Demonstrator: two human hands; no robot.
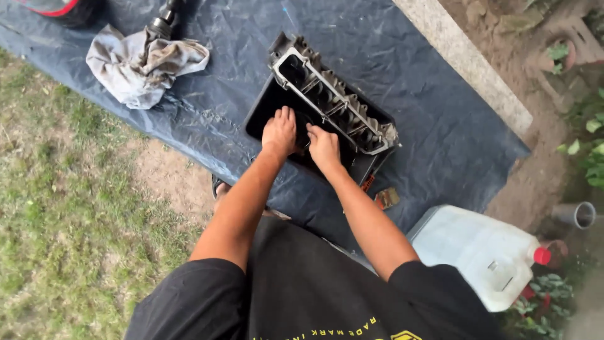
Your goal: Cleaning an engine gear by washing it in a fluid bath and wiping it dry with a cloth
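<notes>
A black shallow tray (259,114) lies on a dark blue tarp (390,94). A grey metal engine part (333,94) with several openings rests tilted along the tray's far side. My left hand (280,131) and my right hand (323,145) are both down inside the tray, side by side, right beside that engine part. Their fingers curl around a small dark thing between them that I cannot make out. The palms and the thing held are hidden from above.
A crumpled grey rag (141,66) lies at the tarp's upper left with a dark metal shaft (165,19) on it. A white plastic jug (481,252) with a red cap lies at the lower right. Grass is on the left, a concrete curb (465,56) on the right.
</notes>
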